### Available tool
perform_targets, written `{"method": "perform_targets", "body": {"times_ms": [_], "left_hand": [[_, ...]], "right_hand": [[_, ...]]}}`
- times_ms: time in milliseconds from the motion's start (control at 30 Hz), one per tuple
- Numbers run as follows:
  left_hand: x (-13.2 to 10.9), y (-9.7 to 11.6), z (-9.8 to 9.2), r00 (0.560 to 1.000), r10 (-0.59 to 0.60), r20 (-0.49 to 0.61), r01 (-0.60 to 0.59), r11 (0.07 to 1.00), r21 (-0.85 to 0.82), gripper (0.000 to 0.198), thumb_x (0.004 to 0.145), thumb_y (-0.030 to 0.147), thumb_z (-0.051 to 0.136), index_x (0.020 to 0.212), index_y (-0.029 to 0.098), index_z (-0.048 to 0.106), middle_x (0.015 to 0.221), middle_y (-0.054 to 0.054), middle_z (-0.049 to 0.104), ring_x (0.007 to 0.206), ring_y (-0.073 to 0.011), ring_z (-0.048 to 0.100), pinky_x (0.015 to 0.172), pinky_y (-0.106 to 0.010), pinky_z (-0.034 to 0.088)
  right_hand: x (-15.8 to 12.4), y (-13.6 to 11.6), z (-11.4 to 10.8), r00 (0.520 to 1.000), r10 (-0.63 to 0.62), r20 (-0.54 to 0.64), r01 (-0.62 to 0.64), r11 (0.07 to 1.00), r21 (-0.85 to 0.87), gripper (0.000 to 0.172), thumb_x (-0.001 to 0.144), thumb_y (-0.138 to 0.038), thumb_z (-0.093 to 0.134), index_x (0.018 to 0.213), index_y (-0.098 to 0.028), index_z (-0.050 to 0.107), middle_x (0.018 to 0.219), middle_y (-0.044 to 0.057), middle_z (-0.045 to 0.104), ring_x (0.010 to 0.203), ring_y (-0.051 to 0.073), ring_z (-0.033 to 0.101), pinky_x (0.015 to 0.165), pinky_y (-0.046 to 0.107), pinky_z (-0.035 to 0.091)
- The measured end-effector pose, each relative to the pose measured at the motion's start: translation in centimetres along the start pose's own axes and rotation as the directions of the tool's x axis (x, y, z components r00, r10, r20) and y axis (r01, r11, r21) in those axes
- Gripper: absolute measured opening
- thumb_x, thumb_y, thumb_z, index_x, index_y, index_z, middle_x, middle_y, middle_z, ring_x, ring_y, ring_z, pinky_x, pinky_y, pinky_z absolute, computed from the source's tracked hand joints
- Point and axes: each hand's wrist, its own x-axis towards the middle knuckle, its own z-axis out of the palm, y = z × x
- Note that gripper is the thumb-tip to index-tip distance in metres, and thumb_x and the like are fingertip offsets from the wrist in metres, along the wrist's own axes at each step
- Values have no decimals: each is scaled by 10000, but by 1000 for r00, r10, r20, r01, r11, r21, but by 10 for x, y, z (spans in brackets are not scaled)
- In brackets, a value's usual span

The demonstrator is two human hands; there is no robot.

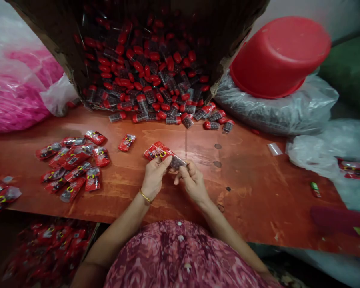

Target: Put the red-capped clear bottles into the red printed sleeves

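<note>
My left hand [154, 176], with a gold bracelet at its wrist, pinches a red printed wrapper [155, 151] near the middle of the wooden table. A clear tube of dark pieces [177, 162] lies between both hands, one end close to the wrapper; whether it is inside the wrapper I cannot tell. The fingers of my right hand [193, 182] are closed on the tube's other end. One red packet [127, 142] lies alone on the left, beside a group of several similar packets [78, 170].
A cardboard box [63, 48] on its side spills red-capped tubes [142, 103] onto the table [249, 208]. A red tub [280, 56] rests on a plastic bag [270, 112] at the right. Pink items in a bag [15, 92] stand left; more packets [48, 248] are below the table edge.
</note>
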Motion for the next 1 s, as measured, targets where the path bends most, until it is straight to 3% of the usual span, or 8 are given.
{"method": "perform_targets", "body": {"times_ms": [267, 467, 567, 667, 767, 900, 967, 1000], "left_hand": [[4, 4, 2, 1000, 14, 9, -14, 1000, -8, 333, 537, 366, 790, 702, 129, 625, 656, 11, 632, 561, -74, 541, 541, -192, 424], [2, -7, 2, 999, -18, 52, 17, 1000, 26, 321, 530, 359, 794, 696, 136, 634, 640, 10, 635, 531, -77, 526, 514, -197, 406], [-1, -6, -2, 998, -8, 58, 4, 998, 61, 303, 547, 360, 788, 678, 130, 640, 613, 12, 627, 506, -69, 504, 493, -193, 393], [-5, -4, -5, 992, -82, 99, 77, 996, 53, 294, 558, 368, 783, 641, 127, 637, 572, 17, 611, 485, -66, 493, 481, -192, 390], [-8, -5, -9, 971, -206, 120, 209, 978, -18, 289, 549, 356, 796, 674, 143, 646, 621, 5, 652, 568, -95, 580, 595, -216, 465], [-2, 8, -26, 953, -290, 91, 296, 953, -61, 234, 635, 348, 748, 743, 165, 652, 772, -37, 713, 721, -157, 663, 726, -286, 510], [6, 24, -42, 979, -200, -40, 193, 971, -142, 198, 722, 371, 672, 745, 176, 644, 785, -30, 717, 758, -149, 668, 747, -278, 512], [11, 33, -51, 982, -120, -148, 89, 975, -204, 213, 767, 393, 620, 731, 184, 635, 752, -12, 712, 747, -129, 666, 751, -260, 509]], "right_hand": [[7, 0, 2, 999, 21, 45, -22, 999, 43, 309, 802, -503, 532, 880, -209, 478, 684, -29, 632, 398, 67, 511, 468, 229, 453], [0, 7, 11, 982, -116, -149, 91, 983, -160, 246, 815, -454, 520, 893, -225, 473, 632, -41, 559, 439, 84, 495, 435, 220, 429], [4, 6, 9, 998, -25, -62, 20, 997, -78, 281, 775, -483, 558, 827, -219, 478, 585, -49, 560, 415, 86, 490, 415, 219, 421], [10, 5, 5, 1000, 28, -13, -29, 998, -59, 351, 695, -507, 642, 670, -208, 461, 509, -60, 530, 404, 82, 464, 405, 208, 389], [16, 7, 1, 993, -94, -71, 75, 970, -232, 408, 642, -506, 696, 565, -200, 437, 446, -78, 441, 399, 64, 377, 401, 195, 309], [43, 6, -18, 947, -307, 93, 302, 757, -579, 304, 725, -487, 631, 665, -200, 549, 584, -15, 570, 536, 112, 481, 528, 235, 390], [70, 2, -42, 921, -372, 112, 322, 568, -757, 263, 818, -442, 518, 821, -194, 604, 788, 56, 650, 735, 173, 555, 700, 299, 434], [85, -1, -57, 914, -402, 53, 257, 472, -844, 276, 851, -405, 464, 906, -178, 610, 888, 91, 659, 832, 203, 559, 774, 335, 425]]}}
